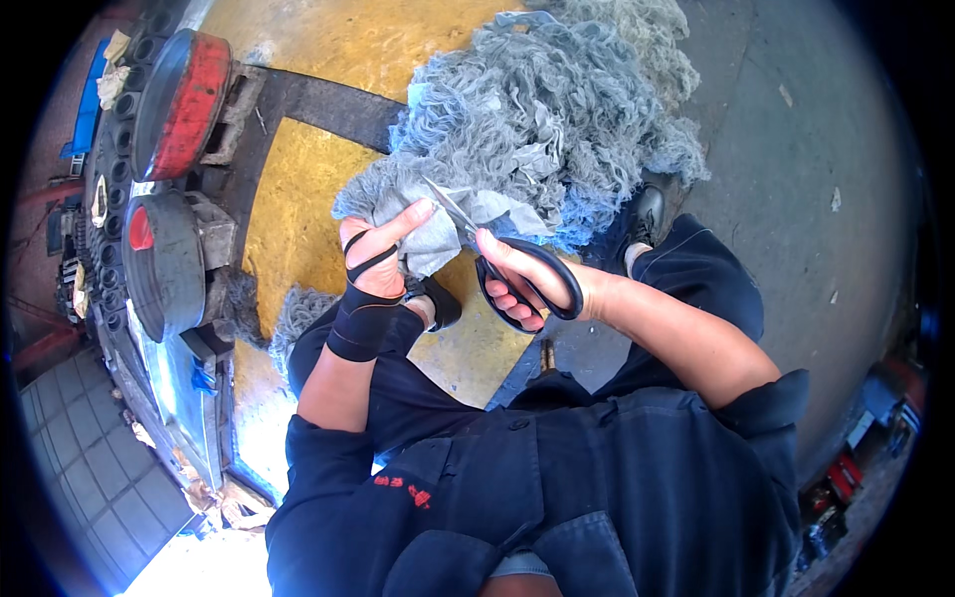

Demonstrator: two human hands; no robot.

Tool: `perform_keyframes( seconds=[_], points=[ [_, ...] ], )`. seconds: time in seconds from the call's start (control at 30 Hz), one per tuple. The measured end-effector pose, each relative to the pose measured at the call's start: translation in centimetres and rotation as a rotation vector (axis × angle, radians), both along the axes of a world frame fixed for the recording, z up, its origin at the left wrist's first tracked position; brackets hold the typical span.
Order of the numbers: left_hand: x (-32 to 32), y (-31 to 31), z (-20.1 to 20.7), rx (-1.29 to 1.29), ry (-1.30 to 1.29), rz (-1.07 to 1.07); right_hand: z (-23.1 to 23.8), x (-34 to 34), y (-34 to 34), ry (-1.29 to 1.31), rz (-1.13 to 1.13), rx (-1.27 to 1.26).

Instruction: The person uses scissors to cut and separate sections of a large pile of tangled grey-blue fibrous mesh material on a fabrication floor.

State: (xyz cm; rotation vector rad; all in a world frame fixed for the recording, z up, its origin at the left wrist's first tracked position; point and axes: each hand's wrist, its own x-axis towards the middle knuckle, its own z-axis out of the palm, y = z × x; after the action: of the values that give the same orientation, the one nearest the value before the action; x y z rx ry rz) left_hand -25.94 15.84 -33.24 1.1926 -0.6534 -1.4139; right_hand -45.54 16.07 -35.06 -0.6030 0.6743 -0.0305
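My left hand [376, 251], with a black brace round its wrist, grips a piece of grey cloth [431, 244] between thumb and fingers. Black-handled scissors [545, 271] are in my right hand [512, 264], whose fingers wrap through the handle loops. The metal blades point up and left across the cloth, near my left thumb. Whether they bite into the fabric, I cannot tell. Just beyond both hands lies a big heap of tangled grey-blue yarn [557, 109], with scraps of pale cloth among it.
My shoe [649, 214] stands beside the heap on the right. Yellow floor plates [308, 189] lie at left, next to large round metal parts, one red [189, 104] and one grey [164, 264]. More loose yarn [298, 318] is by my left leg. Red and dark items [846, 478] sit far right.
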Motion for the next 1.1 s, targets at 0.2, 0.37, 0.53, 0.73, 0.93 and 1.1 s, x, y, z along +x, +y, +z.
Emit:
perform_keyframes(
  seconds=[0.2,0.37,0.53,0.73,0.93,1.1],
  points=[
    [0.2,0.0,-0.1,0.064,-0.093,-0.007,-0.1,-0.2,0.4,0.07,0.001,-0.02],
    [0.1,0.3,0.2,0.085,-0.094,-0.041,-0.6,-0.7,-0.6,-0.03,0.055,0.091],
    [-0.4,0.4,-0.2,0.001,-0.034,-0.021,-0.5,-0.4,-1.1,-0.016,0.078,0.025],
    [0.4,0.4,-0.3,-0.046,-0.039,0.079,-0.6,-1.0,-0.9,-0.042,0.147,0.01],
    [-0.2,0.7,-0.5,-0.048,-0.024,0.059,-0.7,0.2,-0.6,-0.079,0.027,-0.005],
    [0.3,0.6,-0.7,-0.003,-0.02,0.067,-0.2,0.5,-0.3,-0.02,-0.025,-0.014]
  ],
)
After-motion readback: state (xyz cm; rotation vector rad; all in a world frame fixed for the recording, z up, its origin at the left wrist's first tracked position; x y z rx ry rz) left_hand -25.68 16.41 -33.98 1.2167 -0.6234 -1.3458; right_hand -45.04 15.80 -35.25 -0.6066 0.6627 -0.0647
